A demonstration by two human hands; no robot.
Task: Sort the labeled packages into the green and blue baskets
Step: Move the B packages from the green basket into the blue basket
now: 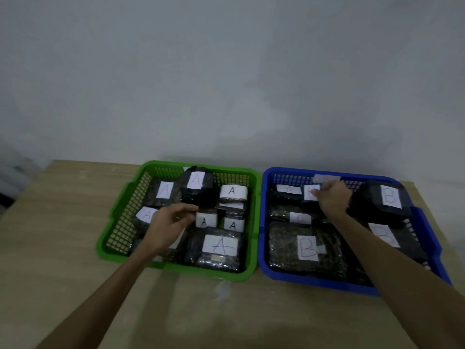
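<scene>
The green basket (118, 210) on the left holds several dark wrapped packages with white "A" labels. My left hand (168, 225) reaches in from the front, thumb and fingers pinching the lower edge of a round black A package (198, 190) that lies on top of the others. The blue basket (314, 280) on the right holds several dark packages labeled "B", among them a big flat B package (304, 248). My right hand (332, 197) is curled at the back of the blue basket, its fingers closed on a small B package (310, 193).
Both baskets stand side by side on a light wooden table (63, 222) pushed against a grey wall (226, 71). A tall black B package (385, 200) sits at the blue basket's back right corner. Bare tabletop lies in front of the baskets and to their left.
</scene>
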